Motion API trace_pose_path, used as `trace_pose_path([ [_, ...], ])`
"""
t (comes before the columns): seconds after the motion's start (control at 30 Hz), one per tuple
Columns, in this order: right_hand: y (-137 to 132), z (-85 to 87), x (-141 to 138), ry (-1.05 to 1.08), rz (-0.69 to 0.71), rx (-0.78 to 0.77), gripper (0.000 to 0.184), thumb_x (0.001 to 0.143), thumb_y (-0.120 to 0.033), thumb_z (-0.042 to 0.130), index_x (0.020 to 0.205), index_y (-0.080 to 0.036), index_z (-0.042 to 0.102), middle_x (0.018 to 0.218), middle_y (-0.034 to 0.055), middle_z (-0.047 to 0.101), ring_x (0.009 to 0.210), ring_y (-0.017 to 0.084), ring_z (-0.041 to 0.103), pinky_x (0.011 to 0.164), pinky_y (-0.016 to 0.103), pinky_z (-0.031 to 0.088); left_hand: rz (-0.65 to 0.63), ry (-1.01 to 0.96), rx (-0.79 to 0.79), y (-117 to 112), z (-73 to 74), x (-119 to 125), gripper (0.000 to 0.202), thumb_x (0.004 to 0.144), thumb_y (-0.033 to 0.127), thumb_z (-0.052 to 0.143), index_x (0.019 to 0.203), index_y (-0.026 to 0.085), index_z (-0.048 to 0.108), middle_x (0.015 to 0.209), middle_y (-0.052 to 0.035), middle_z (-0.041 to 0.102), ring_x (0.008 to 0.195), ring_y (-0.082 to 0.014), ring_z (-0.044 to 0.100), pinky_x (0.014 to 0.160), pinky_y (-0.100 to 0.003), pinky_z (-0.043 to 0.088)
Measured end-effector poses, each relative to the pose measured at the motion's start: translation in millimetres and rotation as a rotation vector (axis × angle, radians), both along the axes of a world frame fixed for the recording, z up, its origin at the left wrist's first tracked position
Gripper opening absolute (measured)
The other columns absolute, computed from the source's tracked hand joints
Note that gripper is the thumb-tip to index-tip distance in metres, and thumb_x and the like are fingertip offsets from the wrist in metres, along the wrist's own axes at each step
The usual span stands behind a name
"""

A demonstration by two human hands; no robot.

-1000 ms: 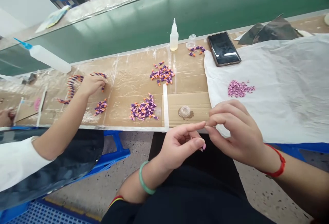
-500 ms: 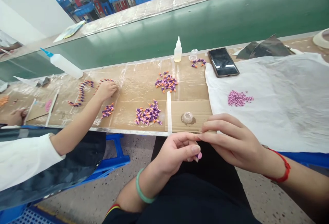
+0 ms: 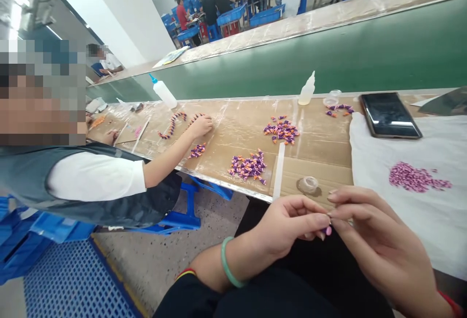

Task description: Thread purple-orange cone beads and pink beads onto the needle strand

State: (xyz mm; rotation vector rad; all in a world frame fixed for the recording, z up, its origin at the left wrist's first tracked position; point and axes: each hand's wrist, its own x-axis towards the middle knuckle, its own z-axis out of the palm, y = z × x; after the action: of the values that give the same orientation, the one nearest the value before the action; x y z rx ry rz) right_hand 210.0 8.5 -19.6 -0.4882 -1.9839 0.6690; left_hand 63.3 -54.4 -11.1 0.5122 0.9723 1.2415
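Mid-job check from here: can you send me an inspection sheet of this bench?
Surface: brown cardboard bench top under clear tape, white cloth sheet at right.
Job's things: tiny pink piece at the left hand's fingertips; purple-and-orange piece piles; pink granule heap on the cloth.
Clutter: black smartphone, white plastic squeeze bottle, small clear jar.
Hands: left hand curled, wearing a green bangle; right hand reaching its fingertips to it.
Cables: nothing seen.
Surroundings: co-worker's hand on the bench; green belt; blue crates beyond.
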Motion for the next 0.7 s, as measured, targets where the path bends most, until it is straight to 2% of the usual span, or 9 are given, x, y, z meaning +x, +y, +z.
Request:
trace_pose_path([
  [0.17, -7, -4.4, -2, 0.047, -0.094, 0.017, 0.013, 0.089, -0.014, 0.063, 0.091, -0.026, 0.065, 0.096, 0.0059, 0.061, 0.091, 0.024, 0.061, 0.078, 0.041, 0.05, 0.052, 0.094, 0.106, -3, 7.2, 2, 0.054, 0.058, 0.061, 0.088, 0.07, 0.015, 0.063, 0.061, 0.0007, 0.061, 0.056, -0.0093, 0.053, 0.059, -0.026, 0.045],
  [0.23, -11, -4.1, -3, 0.072, -0.097, -0.077, 0.012, 0.091, -0.014, 0.063, 0.09, -0.026, 0.065, 0.095, 0.0056, 0.06, 0.091, 0.023, 0.06, 0.079, 0.039, 0.051, 0.057, 0.151, 0.13, -4, 10.1, 2, 0.054, 0.06, 0.064, 0.086, 0.07, 0.016, 0.064, 0.06, 0.0004, 0.061, 0.056, -0.0102, 0.054, 0.061, -0.027, 0.048],
  [0.3, -15, -1.8, -7, 0.134, -0.048, -0.28, 0.01, 0.094, -0.019, 0.062, 0.087, -0.025, 0.065, 0.095, 0.0055, 0.06, 0.092, 0.021, 0.061, 0.078, 0.035, 0.052, 0.08, 0.229, 0.158, -4, 11.4, 2, 0.053, 0.063, 0.065, 0.084, 0.069, 0.016, 0.064, 0.059, 0.0002, 0.061, 0.055, -0.0104, 0.054, 0.06, -0.027, 0.049],
  [0.43, -18, 5.3, -17, 0.345, 0.133, -0.817, 0.018, 0.092, -0.035, 0.066, 0.08, -0.023, 0.063, 0.09, 0.0045, 0.06, 0.088, 0.019, 0.06, 0.076, 0.033, 0.054, 0.151, 0.343, 0.197, -1, 6.6, -1, 0.04, 0.073, 0.055, 0.082, 0.074, 0.017, 0.069, 0.063, 0.0, 0.065, 0.057, -0.0106, 0.056, 0.059, -0.024, 0.05],
  [0.5, -16, 8.6, -21, 0.431, 0.166, -0.962, 0.019, 0.088, -0.037, 0.071, 0.08, -0.022, 0.064, 0.084, 0.0023, 0.059, 0.081, 0.017, 0.058, 0.074, 0.031, 0.054, 0.166, 0.377, 0.238, 1, 3.3, -3, 0.031, 0.078, 0.048, 0.079, 0.078, 0.017, 0.071, 0.066, -0.0005, 0.067, 0.059, -0.0109, 0.058, 0.061, -0.024, 0.05],
  [0.6, -17, 12.4, -22, 0.505, 0.185, -1.017, 0.015, 0.087, -0.033, 0.073, 0.08, -0.022, 0.066, 0.078, 0.0001, 0.058, 0.074, 0.015, 0.056, 0.07, 0.029, 0.052, 0.164, 0.441, 0.298, 2, 4.0, -3, 0.022, 0.083, 0.039, 0.075, 0.08, 0.017, 0.072, 0.068, -0.0009, 0.069, 0.06, -0.0109, 0.059, 0.06, -0.023, 0.05],
  [0.7, -18, 12.2, -22, 0.497, 0.151, -0.958, 0.012, 0.088, -0.032, 0.072, 0.082, -0.023, 0.067, 0.082, 0.0004, 0.061, 0.073, 0.014, 0.057, 0.069, 0.029, 0.053, 0.169, 0.56, 0.31, 1, 10.5, -2, 0.017, 0.085, 0.032, 0.072, 0.079, 0.017, 0.072, 0.068, -0.0015, 0.069, 0.06, -0.0116, 0.06, 0.058, -0.023, 0.05],
])
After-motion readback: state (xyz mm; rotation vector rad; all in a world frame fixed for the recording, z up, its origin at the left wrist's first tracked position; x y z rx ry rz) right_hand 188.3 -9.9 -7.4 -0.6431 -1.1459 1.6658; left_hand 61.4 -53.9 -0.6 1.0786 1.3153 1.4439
